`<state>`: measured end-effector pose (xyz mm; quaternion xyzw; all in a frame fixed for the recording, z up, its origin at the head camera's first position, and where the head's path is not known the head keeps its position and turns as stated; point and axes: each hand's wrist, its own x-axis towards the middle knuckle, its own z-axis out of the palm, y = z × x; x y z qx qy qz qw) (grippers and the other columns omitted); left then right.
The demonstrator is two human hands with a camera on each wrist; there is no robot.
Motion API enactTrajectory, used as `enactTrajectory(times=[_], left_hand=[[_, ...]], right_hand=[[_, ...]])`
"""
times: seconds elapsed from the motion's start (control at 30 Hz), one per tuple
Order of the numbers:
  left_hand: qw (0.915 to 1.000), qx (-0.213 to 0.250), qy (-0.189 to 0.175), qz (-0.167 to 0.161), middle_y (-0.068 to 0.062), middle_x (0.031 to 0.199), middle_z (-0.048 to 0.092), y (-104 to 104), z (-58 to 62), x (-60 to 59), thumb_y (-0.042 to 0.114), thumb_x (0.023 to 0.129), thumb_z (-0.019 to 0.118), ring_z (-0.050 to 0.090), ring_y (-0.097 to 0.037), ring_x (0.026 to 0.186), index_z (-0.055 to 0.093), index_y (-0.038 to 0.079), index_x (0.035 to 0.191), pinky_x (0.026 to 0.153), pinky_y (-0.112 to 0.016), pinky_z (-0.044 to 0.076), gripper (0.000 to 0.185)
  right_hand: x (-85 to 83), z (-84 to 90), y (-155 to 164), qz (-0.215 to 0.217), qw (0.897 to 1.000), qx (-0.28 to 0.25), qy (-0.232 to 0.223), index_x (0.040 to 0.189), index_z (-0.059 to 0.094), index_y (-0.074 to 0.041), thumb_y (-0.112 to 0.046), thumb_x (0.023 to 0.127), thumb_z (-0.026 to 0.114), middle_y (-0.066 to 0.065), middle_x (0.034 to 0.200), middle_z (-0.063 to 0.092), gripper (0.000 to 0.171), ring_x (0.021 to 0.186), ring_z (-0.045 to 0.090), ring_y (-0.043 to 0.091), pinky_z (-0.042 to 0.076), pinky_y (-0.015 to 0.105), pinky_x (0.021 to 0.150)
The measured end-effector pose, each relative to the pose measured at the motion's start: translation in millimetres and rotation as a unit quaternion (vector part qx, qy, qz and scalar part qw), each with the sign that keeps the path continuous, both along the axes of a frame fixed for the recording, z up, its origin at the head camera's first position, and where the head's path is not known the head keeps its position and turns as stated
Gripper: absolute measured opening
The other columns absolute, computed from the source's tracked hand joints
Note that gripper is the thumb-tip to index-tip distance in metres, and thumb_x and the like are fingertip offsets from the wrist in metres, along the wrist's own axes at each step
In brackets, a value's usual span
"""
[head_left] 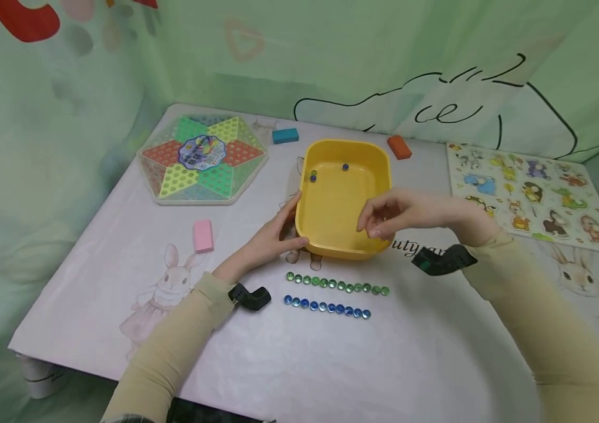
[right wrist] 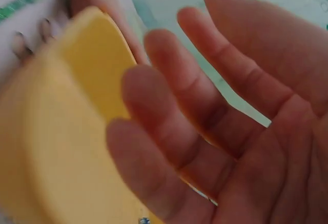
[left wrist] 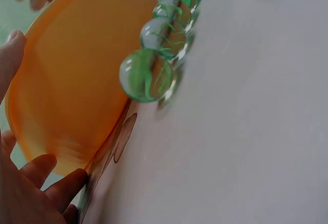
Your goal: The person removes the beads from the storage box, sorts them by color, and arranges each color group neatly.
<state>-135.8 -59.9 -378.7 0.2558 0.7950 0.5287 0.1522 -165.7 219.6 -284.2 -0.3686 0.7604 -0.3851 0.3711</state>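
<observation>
A yellow plastic basin (head_left: pixel 342 244) stands on the table with a few marbles (head_left: pixel 345 167) inside, toward its far half. My left hand (head_left: pixel 273 238) holds the basin at its near left corner, thumb at the rim and fingers along the outer wall; in the left wrist view its fingertips (left wrist: pixel 72 185) meet that wall. Over the basin's near right part hovers my right hand (head_left: pixel 402 212), fingers loosely bent and nothing between them. In front of the basin lie a row of green marbles (head_left: pixel 341 285) and, nearer me, a row of blue marbles (head_left: pixel 331 308).
A star-patterned Chinese checkers box (head_left: pixel 204 158) lies at the back left. Around the basin are a pink block (head_left: pixel 203 236), a blue block (head_left: pixel 285 136) and an orange block (head_left: pixel 399 147). An animal picture board (head_left: pixel 532 197) lies at the right, below the hanging green cloth (head_left: pixel 257 82).
</observation>
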Motion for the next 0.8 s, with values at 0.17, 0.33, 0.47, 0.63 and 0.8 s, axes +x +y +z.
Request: enactTrajectory(times=[0.17, 0.33, 0.47, 0.63, 0.8], left_hand=[[1.0, 0.001, -0.005, 0.001, -0.013, 0.153, 0.02, -1, -0.6, -1.1, 0.016, 0.089, 0.061, 0.024, -0.026, 0.139, 0.002, 0.014, 0.15, 0.114, -0.041, 0.018, 0.085], [1.0, 0.001, -0.004, 0.003, -0.006, 0.155, 0.018, -1, -17.9, -9.2, 0.022, 0.089, 0.062, 0.023, -0.021, 0.14, 0.002, 0.022, 0.15, 0.114, -0.04, 0.018, 0.086], [1.0, 0.001, 0.005, 0.001, 0.0, 0.155, 0.018, -1, -34.1, -17.0, 0.027, 0.088, 0.062, 0.024, -0.016, 0.139, 0.001, 0.03, 0.149, 0.114, -0.039, 0.019, 0.087], [0.9999, 0.01, 0.011, -0.004, 0.0, 0.154, 0.019, -2, -37.3, -19.1, 0.032, 0.087, 0.063, 0.024, -0.015, 0.139, 0.001, 0.033, 0.149, 0.114, -0.039, 0.019, 0.087], [1.0, 0.004, 0.0, -0.002, -0.002, 0.155, 0.016, 0, -28.5, -15.1, 0.024, 0.088, 0.062, 0.022, -0.017, 0.14, 0.001, 0.026, 0.15, 0.114, -0.039, 0.018, 0.087]], right_hand=[[-36.5, -2.9, -24, -0.049, 0.997, 0.063, 0.017, 0.106, 0.057, 0.004, -0.011, 0.091, 0.058, 0.009, 0.086, 0.055, 0.021, 0.076, 0.052, 0.019, 0.049, 0.027, 0.067], [-64.3, -16.4, -45, -0.11, 0.986, 0.107, 0.061, 0.11, 0.059, 0.0, -0.016, 0.091, 0.058, 0.016, 0.092, 0.057, 0.025, 0.081, 0.052, 0.023, 0.049, 0.03, 0.071], [-80.0, -31.1, -56, -0.153, 0.974, 0.129, 0.107, 0.111, 0.061, -0.003, -0.019, 0.091, 0.059, 0.017, 0.094, 0.058, 0.026, 0.082, 0.052, 0.023, 0.049, 0.029, 0.07], [-91.7, -46.9, -67, -0.197, 0.956, 0.156, 0.15, 0.108, 0.063, -0.005, -0.018, 0.089, 0.062, 0.012, 0.089, 0.06, 0.023, 0.076, 0.054, 0.024, 0.049, 0.028, 0.066], [-97.4, -57.4, -74, -0.216, 0.944, 0.178, 0.172, 0.11, 0.062, -0.005, -0.018, 0.087, 0.063, 0.012, 0.09, 0.063, 0.026, 0.074, 0.056, 0.025, 0.047, 0.027, 0.064]])
